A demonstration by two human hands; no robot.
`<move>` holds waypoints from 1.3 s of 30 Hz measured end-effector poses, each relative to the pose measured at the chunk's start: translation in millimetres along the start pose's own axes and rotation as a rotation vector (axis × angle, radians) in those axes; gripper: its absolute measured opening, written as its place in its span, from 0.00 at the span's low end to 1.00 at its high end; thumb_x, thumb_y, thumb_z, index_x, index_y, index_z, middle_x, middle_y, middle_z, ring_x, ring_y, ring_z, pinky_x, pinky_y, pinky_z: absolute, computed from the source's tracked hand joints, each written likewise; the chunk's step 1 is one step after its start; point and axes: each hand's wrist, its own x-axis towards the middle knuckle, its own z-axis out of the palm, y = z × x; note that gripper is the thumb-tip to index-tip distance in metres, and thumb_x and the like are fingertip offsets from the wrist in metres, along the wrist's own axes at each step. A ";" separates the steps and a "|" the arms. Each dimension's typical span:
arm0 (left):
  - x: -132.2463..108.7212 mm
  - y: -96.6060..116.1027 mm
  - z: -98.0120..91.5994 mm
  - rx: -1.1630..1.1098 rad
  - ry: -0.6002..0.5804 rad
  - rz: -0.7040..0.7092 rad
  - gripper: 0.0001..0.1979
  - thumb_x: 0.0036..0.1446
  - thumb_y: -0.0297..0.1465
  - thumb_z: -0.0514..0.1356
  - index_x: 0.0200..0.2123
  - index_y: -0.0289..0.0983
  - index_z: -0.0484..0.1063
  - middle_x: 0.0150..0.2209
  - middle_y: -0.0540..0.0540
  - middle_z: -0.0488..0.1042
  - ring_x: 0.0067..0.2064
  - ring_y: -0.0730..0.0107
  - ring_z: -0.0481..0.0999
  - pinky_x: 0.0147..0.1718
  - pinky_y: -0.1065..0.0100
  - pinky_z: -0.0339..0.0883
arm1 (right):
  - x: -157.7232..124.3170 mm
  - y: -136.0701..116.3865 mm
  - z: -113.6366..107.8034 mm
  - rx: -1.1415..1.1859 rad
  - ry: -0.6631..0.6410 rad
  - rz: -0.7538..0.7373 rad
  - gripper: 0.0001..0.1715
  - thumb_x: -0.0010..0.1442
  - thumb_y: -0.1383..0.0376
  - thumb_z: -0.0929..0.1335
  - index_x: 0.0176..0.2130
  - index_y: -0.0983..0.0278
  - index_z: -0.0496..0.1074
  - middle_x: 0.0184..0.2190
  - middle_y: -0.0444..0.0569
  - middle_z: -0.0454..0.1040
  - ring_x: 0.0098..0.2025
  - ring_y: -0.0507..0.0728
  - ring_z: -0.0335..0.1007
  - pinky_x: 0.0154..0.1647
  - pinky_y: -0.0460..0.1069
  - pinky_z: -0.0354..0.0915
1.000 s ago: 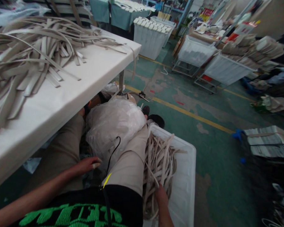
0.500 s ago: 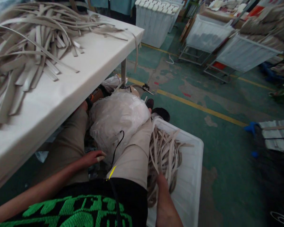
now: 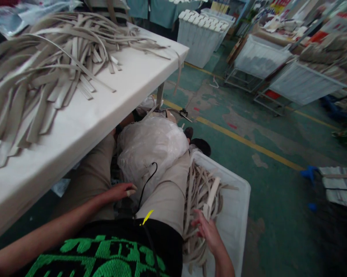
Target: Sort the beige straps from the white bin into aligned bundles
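My right hand (image 3: 205, 228) is over the white plastic bin (image 3: 233, 231) beside my right leg, with its fingers spread apart. Beige fabric-like strips (image 3: 198, 184) lie tangled in that bin. One wider, paler strip (image 3: 213, 192) sits just beyond the fingertips; whether they touch it I cannot tell. My left hand (image 3: 123, 191) rests over my lap, fingers loosely stretched with nothing visible in them, and light wraps show on the fingertips. Close to it, a large translucent plastic bag (image 3: 153, 148) stands between my legs.
A white-topped table (image 3: 104, 115) stands at the left, bearing a heap of similar strips (image 3: 63, 61). Plastic tubs (image 3: 199, 42) and wheeled carts (image 3: 254, 57) stand at the back. Yellow lines (image 3: 248, 142) cross the green floor. A thin black cord (image 3: 147, 181) hangs over my lap.
My right hand, earlier low among the strips with its fingers hidden, now shows spread fingers, and the paler strip lies beyond them. My left hand keeps its place. The view has shifted slightly.
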 end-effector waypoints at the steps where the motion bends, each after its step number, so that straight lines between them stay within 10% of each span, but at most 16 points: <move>1: -0.1 1.6 -0.1 -0.011 0.010 0.003 0.18 0.53 0.41 0.55 0.42 0.39 0.75 0.45 0.46 0.78 0.49 0.59 0.74 0.49 0.66 0.64 | -5.4 -23.1 4.5 0.085 -0.092 -0.033 0.35 0.57 0.42 0.65 0.50 0.66 0.70 0.22 0.44 0.72 0.14 0.46 0.50 0.19 0.47 0.65; 8: -24.2 62.4 -9.2 -0.333 0.165 0.257 0.20 0.60 0.44 0.53 0.45 0.37 0.74 0.44 0.44 0.77 0.48 0.61 0.73 0.49 0.66 0.64 | -25.7 -149.8 89.8 0.243 -0.622 -0.307 0.28 0.59 0.45 0.66 0.47 0.65 0.71 0.22 0.45 0.71 0.17 0.47 0.56 0.20 0.44 0.63; 12: -44.2 101.3 -16.6 -0.683 0.196 0.404 0.22 0.56 0.45 0.60 0.47 0.34 0.71 0.44 0.40 0.76 0.45 0.61 0.74 0.44 0.66 0.67 | -17.3 -150.0 171.3 0.031 -0.660 -0.255 0.28 0.51 0.44 0.71 0.36 0.66 0.72 0.19 0.43 0.69 0.19 0.49 0.62 0.18 0.43 0.62; 17: -50.7 98.6 -16.0 -0.722 0.329 0.362 0.18 0.47 0.40 0.69 0.33 0.32 0.71 0.30 0.46 0.74 0.32 0.69 0.72 0.33 0.71 0.66 | -11.1 -124.7 225.8 -0.162 -0.587 -0.234 0.27 0.44 0.45 0.73 0.29 0.67 0.71 0.18 0.44 0.69 0.20 0.52 0.64 0.17 0.45 0.64; 26: -45.0 78.4 -17.3 -0.246 0.461 0.390 0.11 0.54 0.38 0.62 0.31 0.35 0.78 0.29 0.49 0.75 0.33 0.71 0.72 0.34 0.75 0.62 | -4.3 -114.4 223.3 -0.269 -0.507 -0.215 0.30 0.49 0.41 0.67 0.23 0.66 0.69 0.15 0.44 0.67 0.14 0.49 0.58 0.16 0.46 0.58; 34: -18.2 66.8 -26.5 -0.524 0.637 0.324 0.14 0.51 0.40 0.63 0.28 0.33 0.75 0.26 0.49 0.73 0.31 0.70 0.69 0.32 0.73 0.62 | 3.1 -98.6 192.6 -0.147 -0.660 -0.167 0.41 0.55 0.35 0.60 0.45 0.67 0.73 0.20 0.46 0.73 0.14 0.49 0.60 0.21 0.46 0.60; 39: 18.6 61.3 -25.7 -0.652 0.516 0.196 0.14 0.50 0.40 0.63 0.26 0.34 0.73 0.26 0.50 0.71 0.31 0.69 0.68 0.33 0.72 0.62 | 16.6 -92.7 188.6 -0.096 -0.468 -0.243 0.31 0.53 0.39 0.65 0.31 0.63 0.75 0.18 0.48 0.73 0.17 0.53 0.65 0.21 0.48 0.60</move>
